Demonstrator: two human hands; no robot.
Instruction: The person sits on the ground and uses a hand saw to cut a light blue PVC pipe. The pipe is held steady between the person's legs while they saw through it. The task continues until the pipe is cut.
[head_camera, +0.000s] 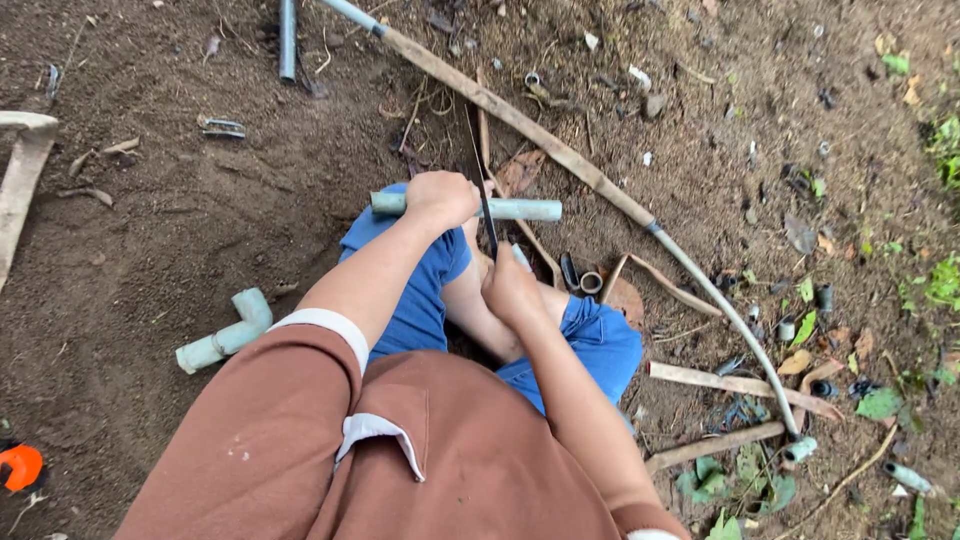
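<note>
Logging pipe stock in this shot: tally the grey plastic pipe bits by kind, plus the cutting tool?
Short straight pipe, held by the left hand: 1
Elbow fitting on the soil: 1
Long pipe lying diagonally: 1
Pipe piece at the top edge: 1
Saw blade, in the right hand: 1
Total: 5; smaller offcuts too unclear to count.

Soft, even daylight, faint shadows, sharp focus, slight edge distortion.

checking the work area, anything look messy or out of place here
Yes. Cut pipe rings and offcuts lie scattered in the dirt right of the short pipe, which the left hand grips while the right hand holds a dark blade across it.
</note>
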